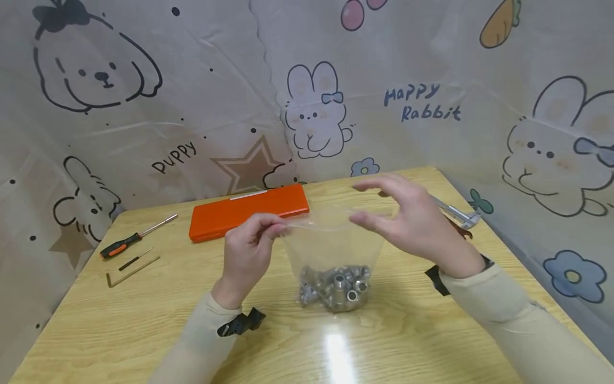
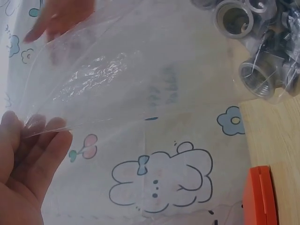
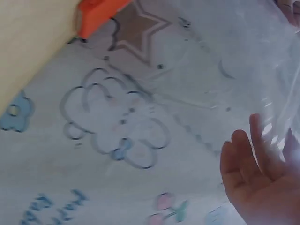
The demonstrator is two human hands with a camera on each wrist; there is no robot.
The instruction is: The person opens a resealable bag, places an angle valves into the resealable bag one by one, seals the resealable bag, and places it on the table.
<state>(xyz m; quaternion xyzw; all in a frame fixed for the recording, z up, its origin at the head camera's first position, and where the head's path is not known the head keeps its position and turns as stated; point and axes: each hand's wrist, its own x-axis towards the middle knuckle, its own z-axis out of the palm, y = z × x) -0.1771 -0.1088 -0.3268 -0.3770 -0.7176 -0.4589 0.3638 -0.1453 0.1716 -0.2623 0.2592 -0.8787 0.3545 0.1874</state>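
Note:
A clear plastic bag [image 1: 336,248] stands in the middle of the wooden table, its lower part filled with several metal pipe fittings [image 1: 339,288]. My left hand [image 1: 249,250] pinches the upper left corner of the bag between thumb and fingers. In the left wrist view, the film stretches from those fingertips toward threaded fittings [image 2: 257,77]. At the bag's upper right edge is my right hand [image 1: 412,218], thumb and fingers spread wide apart. The right wrist view has its fingers [image 3: 243,159] extended alongside the film.
An orange case [image 1: 249,210] lies behind the bag. To the left are a screwdriver [image 1: 122,246], a smaller screwdriver [image 1: 129,263] and a hex key [image 1: 134,272]. Partly behind my right hand lie a caliper [image 1: 458,214] and a reddish-brown tool [image 1: 462,232]. A printed cloth hangs behind the table.

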